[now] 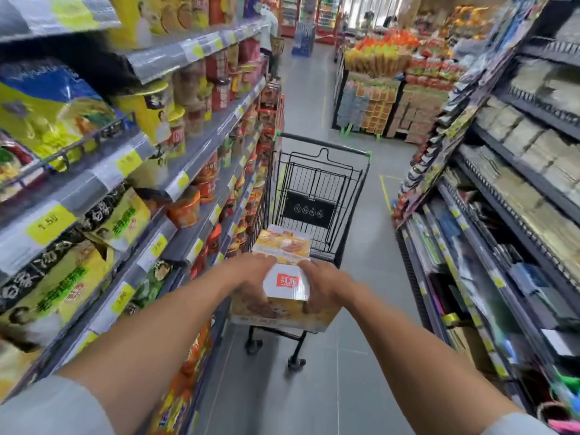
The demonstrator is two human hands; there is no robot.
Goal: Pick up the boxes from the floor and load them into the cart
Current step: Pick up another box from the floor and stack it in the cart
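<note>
Head view: both bare forearms reach forward and inward, sleeves just showing at the bottom corners, and meet at a box held between the hands. The left hand clasps the box's left side, its fingers bent over the top edge. The right hand clasps the right side, its fingers curled down over the near right corner. So both hands grip the box, with neither flat nor loose. The box is yellow with food pictures and has a white panel bearing a red logo on top. It is up off the floor, at the near end of the cart and hiding its near rim. A second box with the same print shows just beyond the fingers, over the cart's basket; whether it rests on the basket floor cannot be told. The cart stands in the aisle close to the left shelves, and the right shelves are well apart from it.
</note>
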